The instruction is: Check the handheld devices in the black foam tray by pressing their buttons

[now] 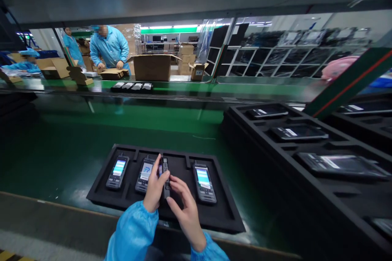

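A black foam tray lies on the green belt in front of me. Three handsets rest in its slots with lit screens: one at the left, one left of centre and one at the right. A fourth handset stands on its edge above the tray, held between both hands. My left hand grips it from the left with the fingers along its side. My right hand touches its lower end from the right. Both sleeves are blue.
A stack of larger black trays with dark handsets stands to the right. The green belt runs left to right. Across it lie small packets, cardboard boxes and people in blue coats.
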Action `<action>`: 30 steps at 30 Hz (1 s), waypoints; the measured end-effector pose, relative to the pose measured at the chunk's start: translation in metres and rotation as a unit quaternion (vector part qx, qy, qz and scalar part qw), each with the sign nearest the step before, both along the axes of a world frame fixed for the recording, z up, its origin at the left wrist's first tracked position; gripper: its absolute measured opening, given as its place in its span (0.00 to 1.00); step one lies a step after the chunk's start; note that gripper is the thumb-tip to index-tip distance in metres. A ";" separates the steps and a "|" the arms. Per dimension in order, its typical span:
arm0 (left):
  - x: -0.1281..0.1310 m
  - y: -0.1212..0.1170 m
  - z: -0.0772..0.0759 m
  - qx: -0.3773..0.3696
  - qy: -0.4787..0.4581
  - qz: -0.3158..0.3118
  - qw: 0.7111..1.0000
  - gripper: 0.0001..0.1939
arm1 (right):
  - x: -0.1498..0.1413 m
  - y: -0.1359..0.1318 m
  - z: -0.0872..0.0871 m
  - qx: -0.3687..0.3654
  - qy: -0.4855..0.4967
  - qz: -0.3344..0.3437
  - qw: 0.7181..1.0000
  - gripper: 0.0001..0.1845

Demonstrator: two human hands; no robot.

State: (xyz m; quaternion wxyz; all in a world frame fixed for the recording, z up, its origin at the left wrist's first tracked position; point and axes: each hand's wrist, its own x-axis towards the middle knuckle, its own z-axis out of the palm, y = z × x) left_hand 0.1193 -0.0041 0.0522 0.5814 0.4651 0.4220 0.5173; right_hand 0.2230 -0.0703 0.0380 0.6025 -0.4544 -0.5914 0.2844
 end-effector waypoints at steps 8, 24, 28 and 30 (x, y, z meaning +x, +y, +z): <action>-0.005 -0.008 -0.009 0.032 -0.003 0.010 0.999 0.33 | -0.005 -0.004 0.000 0.044 -0.021 -0.098 0.994 0.01; -0.003 -0.013 -0.005 0.012 -0.031 0.026 0.999 0.39 | -0.003 -0.004 0.002 -0.063 0.042 0.043 0.996 0.24; -0.004 -0.016 -0.005 0.014 -0.056 -0.004 0.998 0.41 | 0.002 0.003 0.007 -0.126 0.128 0.157 0.971 0.30; -0.005 -0.016 -0.007 0.008 -0.068 -0.033 0.997 0.39 | 0.005 0.005 0.006 -0.135 0.157 0.171 0.963 0.32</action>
